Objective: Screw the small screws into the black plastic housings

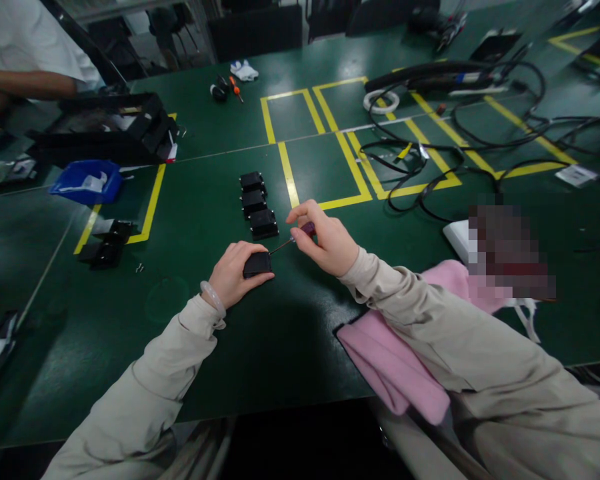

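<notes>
My left hand (235, 273) is closed round a small black box (257, 265), holding it against the green table (290, 360). Between the fingers of my right hand (325, 240) is a screwdriver (308, 229) with a dark red handle. Its thin shaft slants down to the left, and the tip meets the box's upper right corner. Whether it sits on a screw is too small to tell. Just beyond the held box, three similar black boxes (253, 201) stand in a row, with small shiny bits at their corners.
At left are more black boxes (103, 252), tiny screws (139, 268), a blue bin (87, 181) and a black tray (105, 127). A person's arm (27, 83) is behind them. Pink cloth (390, 360) lies under my right forearm. Black cables (430, 147) sprawl at right. An orange screwdriver (235, 87) lies farther back.
</notes>
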`<action>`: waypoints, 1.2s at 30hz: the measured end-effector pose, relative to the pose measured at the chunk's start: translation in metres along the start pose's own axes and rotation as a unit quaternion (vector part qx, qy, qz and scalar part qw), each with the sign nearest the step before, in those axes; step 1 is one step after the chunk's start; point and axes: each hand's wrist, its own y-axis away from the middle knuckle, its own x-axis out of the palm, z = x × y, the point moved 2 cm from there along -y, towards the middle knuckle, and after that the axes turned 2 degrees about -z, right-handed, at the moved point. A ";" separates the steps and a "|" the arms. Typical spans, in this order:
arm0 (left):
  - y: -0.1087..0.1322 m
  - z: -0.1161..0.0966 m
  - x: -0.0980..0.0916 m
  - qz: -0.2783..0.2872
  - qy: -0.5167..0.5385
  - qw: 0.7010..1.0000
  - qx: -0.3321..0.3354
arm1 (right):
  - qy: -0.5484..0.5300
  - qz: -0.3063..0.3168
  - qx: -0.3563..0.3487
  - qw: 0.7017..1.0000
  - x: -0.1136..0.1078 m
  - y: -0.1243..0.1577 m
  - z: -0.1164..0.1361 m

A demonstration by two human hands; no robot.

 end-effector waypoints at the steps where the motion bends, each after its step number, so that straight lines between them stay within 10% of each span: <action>1: 0.000 0.000 0.000 0.003 -0.001 1.000 -0.004 | 0.001 -0.002 0.000 1.000 0.000 0.000 0.000; 36: 0.000 -0.001 -0.001 0.010 0.000 1.000 -0.017 | -0.001 -0.002 0.017 1.000 0.000 -0.001 0.002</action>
